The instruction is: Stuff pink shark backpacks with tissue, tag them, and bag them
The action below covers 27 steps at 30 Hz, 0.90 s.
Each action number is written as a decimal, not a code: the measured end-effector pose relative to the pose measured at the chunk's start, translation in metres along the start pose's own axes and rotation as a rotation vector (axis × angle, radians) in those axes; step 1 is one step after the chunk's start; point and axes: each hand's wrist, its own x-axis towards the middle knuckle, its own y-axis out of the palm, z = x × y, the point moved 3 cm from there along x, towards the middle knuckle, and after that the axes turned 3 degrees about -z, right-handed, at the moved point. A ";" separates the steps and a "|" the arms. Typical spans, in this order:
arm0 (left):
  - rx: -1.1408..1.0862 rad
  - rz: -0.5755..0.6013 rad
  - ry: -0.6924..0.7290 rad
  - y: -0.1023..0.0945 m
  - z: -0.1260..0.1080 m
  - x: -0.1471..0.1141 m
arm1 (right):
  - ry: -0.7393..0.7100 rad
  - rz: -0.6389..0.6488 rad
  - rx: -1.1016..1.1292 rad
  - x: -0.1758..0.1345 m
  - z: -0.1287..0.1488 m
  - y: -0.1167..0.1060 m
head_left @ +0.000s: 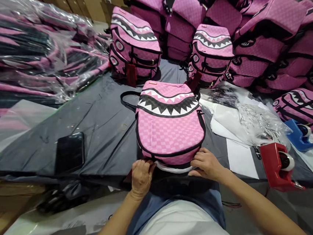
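Note:
A pink checkered backpack with a black-and-white shark-teeth band lies in front of me, its bottom edge toward my body. My left hand is closed at its lower left corner, fingers curled in. At the lower right corner, my right hand pinches the edge, thumb below and fingers above. Between both hands a white strip shows along the bottom edge; what it is made of I cannot tell. A black strap loop sticks out on the backpack's left side.
A black phone lies on the dark-covered table. Two similar backpacks stand behind, with stacked pink bags at right. Plastic-wrapped bags fill the left. Papers, clear plastic, a red tape dispenser and a blue one sit at right.

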 end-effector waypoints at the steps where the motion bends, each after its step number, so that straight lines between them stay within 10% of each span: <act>1: -0.004 0.004 0.036 -0.001 0.003 0.001 | 0.022 -0.023 -0.028 0.000 0.001 0.002; 8: -0.061 -0.070 0.272 -0.042 -0.037 0.026 | 0.020 -0.091 -0.170 0.003 0.010 0.009; 13: -0.128 0.456 0.570 -0.011 -0.085 0.046 | -0.001 -0.007 -0.205 0.001 0.006 0.009; 19: -0.212 0.925 0.400 0.009 -0.069 0.047 | 0.035 0.363 -0.119 0.018 0.008 -0.006; 27: -0.259 0.830 0.405 0.005 -0.060 0.045 | -0.062 0.376 -0.206 0.015 0.008 0.020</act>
